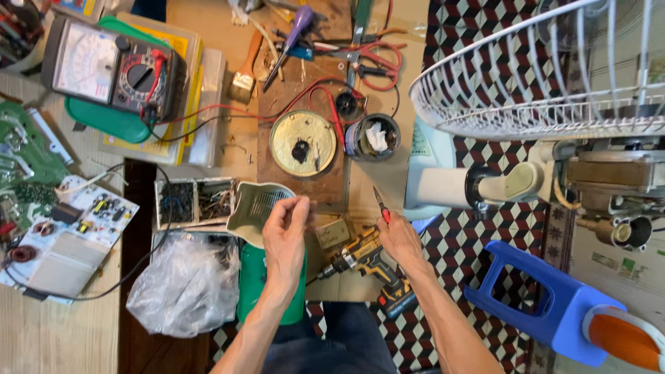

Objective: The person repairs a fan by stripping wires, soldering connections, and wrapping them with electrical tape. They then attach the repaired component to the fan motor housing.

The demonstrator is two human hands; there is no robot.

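My left hand [285, 232] is over the front edge of the workbench, its fingertips pinched together on something too small to make out. It rests over a pale green vented plastic cover [251, 208]. My right hand [398, 234] grips a small red-handled screwdriver [380, 205], tip pointing up and away. A yellow and black cordless drill [370, 266] lies between and below the two hands. A small beige block [333, 233] sits just right of my left hand.
An analog multimeter [111, 66] with red and black leads sits at the back left. A round tin lid [303, 143], a can [373, 137], a brush [244, 73], circuit boards [66, 232] and a plastic bag [185, 284] crowd the bench. A dismantled fan with wire guard [547, 83] and a blue stool [547, 301] stand right.
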